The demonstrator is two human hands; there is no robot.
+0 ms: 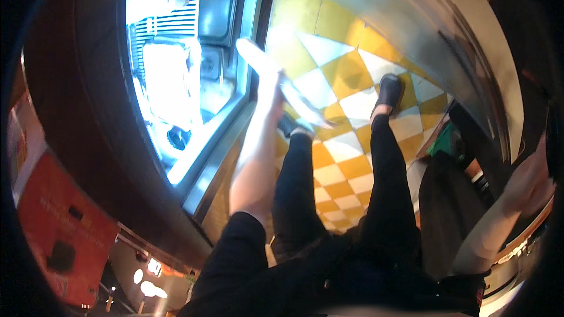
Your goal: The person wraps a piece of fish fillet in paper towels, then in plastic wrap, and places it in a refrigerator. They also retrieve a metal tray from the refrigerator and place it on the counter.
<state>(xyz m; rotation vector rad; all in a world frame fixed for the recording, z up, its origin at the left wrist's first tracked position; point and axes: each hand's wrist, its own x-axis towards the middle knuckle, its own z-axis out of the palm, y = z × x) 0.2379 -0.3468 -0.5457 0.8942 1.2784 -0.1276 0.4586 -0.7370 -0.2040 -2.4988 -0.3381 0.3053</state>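
Observation:
My left hand (271, 91) is closed around a long, slim white thing (302, 104) shaped like a knife. One thick, rounded end sticks out toward the lit counter, while the other narrows to a point over the floor. Glare and motion blur hide its details. Beside that hand runs the metal edge of the counter (249, 35). My right hand (536, 177) is far out at the right rim of the head view, in shadow. Its fingers are partly cut off, so what it touches cannot be made out.
Inside the brightly lit counter are a steel pan (220, 6), a slatted rack (194, 0) and an overexposed white container (170, 79). Yellow and white tiles cover the floor (346, 141). A curved metal surface (435, 29) bounds the right, near a green item (449, 141).

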